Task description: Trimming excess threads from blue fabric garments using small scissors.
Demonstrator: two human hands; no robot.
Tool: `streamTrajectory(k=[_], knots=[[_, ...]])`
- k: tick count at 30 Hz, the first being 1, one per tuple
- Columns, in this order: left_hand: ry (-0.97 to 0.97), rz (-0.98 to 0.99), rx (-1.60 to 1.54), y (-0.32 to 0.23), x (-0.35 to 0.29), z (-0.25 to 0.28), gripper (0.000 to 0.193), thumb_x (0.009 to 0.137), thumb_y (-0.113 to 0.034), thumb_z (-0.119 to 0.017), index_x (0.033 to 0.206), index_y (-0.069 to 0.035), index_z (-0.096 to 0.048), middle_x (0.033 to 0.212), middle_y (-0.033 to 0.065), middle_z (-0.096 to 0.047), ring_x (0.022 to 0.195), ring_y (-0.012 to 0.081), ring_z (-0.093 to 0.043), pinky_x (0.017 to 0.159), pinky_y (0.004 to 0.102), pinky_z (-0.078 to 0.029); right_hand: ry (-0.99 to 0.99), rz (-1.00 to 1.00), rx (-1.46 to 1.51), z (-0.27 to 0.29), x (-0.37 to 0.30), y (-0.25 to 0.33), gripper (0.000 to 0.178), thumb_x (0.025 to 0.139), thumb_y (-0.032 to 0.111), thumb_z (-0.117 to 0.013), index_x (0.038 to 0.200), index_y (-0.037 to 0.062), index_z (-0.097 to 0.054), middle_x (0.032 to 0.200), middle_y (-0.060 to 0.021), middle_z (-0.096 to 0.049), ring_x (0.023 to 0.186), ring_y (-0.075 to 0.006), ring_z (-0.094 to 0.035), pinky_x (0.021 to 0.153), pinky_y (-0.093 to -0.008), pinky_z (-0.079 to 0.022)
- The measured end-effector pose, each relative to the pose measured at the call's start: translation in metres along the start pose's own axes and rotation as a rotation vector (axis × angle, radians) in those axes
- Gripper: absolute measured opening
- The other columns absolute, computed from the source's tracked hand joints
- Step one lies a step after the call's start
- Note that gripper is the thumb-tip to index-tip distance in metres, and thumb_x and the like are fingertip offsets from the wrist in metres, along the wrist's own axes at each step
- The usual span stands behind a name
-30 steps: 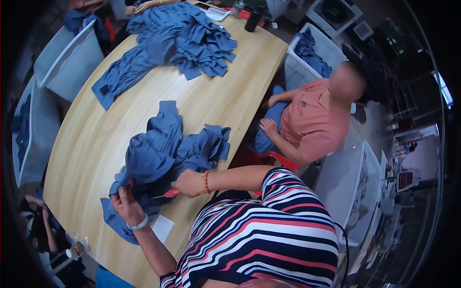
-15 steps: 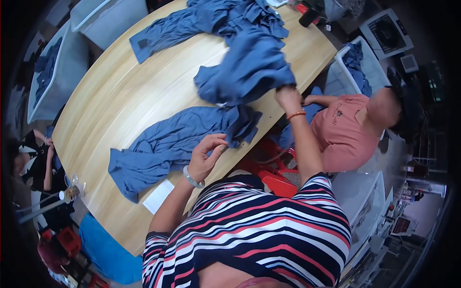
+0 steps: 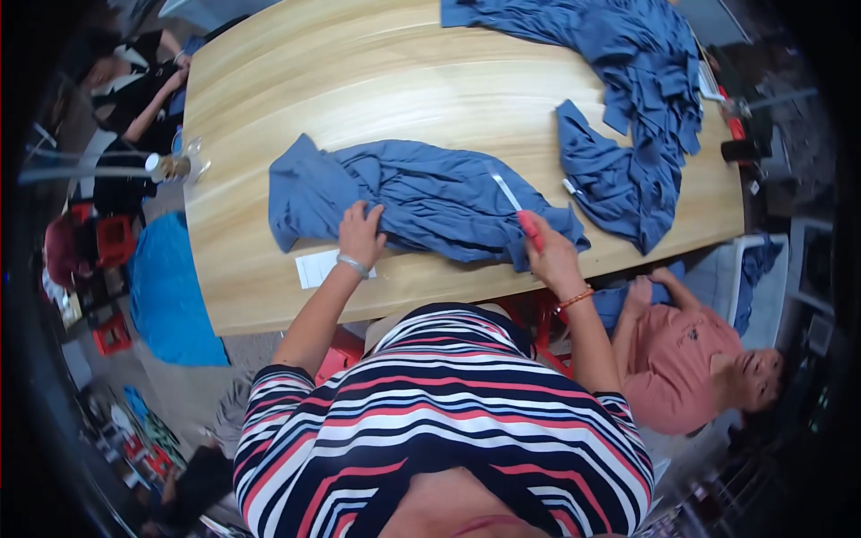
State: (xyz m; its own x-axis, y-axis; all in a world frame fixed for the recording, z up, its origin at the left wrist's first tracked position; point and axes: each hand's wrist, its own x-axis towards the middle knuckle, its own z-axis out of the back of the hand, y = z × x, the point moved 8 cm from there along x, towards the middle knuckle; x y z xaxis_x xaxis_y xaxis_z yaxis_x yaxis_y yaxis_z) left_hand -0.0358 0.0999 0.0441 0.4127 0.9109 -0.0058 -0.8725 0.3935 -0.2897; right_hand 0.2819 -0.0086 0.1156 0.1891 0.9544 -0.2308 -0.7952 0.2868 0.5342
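A blue garment (image 3: 430, 193) lies crumpled lengthwise on the table in front of me. My left hand (image 3: 360, 235) rests on its near edge, fingers spread over the cloth. In my right hand (image 3: 552, 260) is a slim tool (image 3: 529, 229) with a red handle and a narrow silver blade. The blade points up and left over the garment's right end; its exact kind I cannot make out. A white paper slip (image 3: 311, 269) lies partly beneath my left wrist. Farther right, more blue garments (image 3: 628, 81) are heaped, with a small white item (image 3: 571, 186) on them.
The pale wooden table (image 3: 260, 90) curves around the work. A co-worker in a pink shirt (image 3: 682, 359) sits close to my right; another person in black (image 3: 134, 108) is at the far left. A small jar (image 3: 170, 167) stands at the left edge, a black cylinder (image 3: 740, 150) at the right.
My right hand has let go of the blue garment it was moving, which now lies at the right, and holds the red-handled tool. My left hand has come down on the near garment. The view has turned.
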Motion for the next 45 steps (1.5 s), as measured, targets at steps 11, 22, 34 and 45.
streamTrajectory(k=[11, 22, 34, 45], knots=[[-0.562, 0.252, -0.194, 0.099, 0.055, 0.053, 0.041, 0.077, -0.022, -0.068, 0.114, -0.01, -0.055, 0.11, 0.0156, -0.053, 0.073, 0.0244, -0.06, 0.069, 0.0348, -0.05, 0.184, 0.127, -0.032, -0.093, 0.012, 0.046, 0.061, 0.072, 0.021, -0.071, 0.126, 0.0135, -0.044, 0.113, -0.0142, -0.053, 0.102, -0.0342, -0.055, 0.081, -0.041, -0.048], [-0.364, 0.284, -0.29, 0.142, 0.052, 0.074, 0.008, 0.08, -0.008, -0.055, 0.088, -0.006, -0.058, 0.086, 0.0136, -0.06, 0.082, 0.0332, -0.059, 0.073, 0.0399, -0.048, 0.118, 0.334, 0.008, -0.092, 0.003, 0.052, 0.036, 0.074, 0.0, -0.054, 0.108, 0.0103, -0.052, 0.097, -0.0125, -0.058, 0.09, -0.0321, -0.058, 0.075, -0.0411, -0.048], [-0.452, 0.298, -0.258, 0.069, -0.133, 0.044, 0.031, 0.078, -0.006, -0.063, 0.108, -0.006, -0.057, 0.108, 0.0154, -0.056, 0.101, 0.0319, -0.055, 0.086, 0.0372, -0.045, 0.49, 0.502, -0.118, -0.085, -0.013, 0.101, 0.035, 0.077, 0.012, -0.063, 0.111, 0.0121, -0.054, 0.1, -0.01, -0.055, 0.085, -0.0318, -0.059, 0.069, -0.0397, -0.05], [-0.32, 0.293, -0.059, 0.081, -0.087, -0.019, 0.04, 0.077, -0.028, -0.066, 0.115, -0.023, -0.058, 0.125, 0.0119, -0.046, 0.125, 0.0379, -0.034, 0.103, 0.0604, -0.016, 0.569, 0.665, -0.395, -0.109, 0.01, 0.185, 0.024, 0.083, 0.024, -0.059, 0.1, 0.008, -0.054, 0.073, -0.0146, -0.062, 0.067, -0.0314, -0.062, 0.055, -0.0413, -0.047]])
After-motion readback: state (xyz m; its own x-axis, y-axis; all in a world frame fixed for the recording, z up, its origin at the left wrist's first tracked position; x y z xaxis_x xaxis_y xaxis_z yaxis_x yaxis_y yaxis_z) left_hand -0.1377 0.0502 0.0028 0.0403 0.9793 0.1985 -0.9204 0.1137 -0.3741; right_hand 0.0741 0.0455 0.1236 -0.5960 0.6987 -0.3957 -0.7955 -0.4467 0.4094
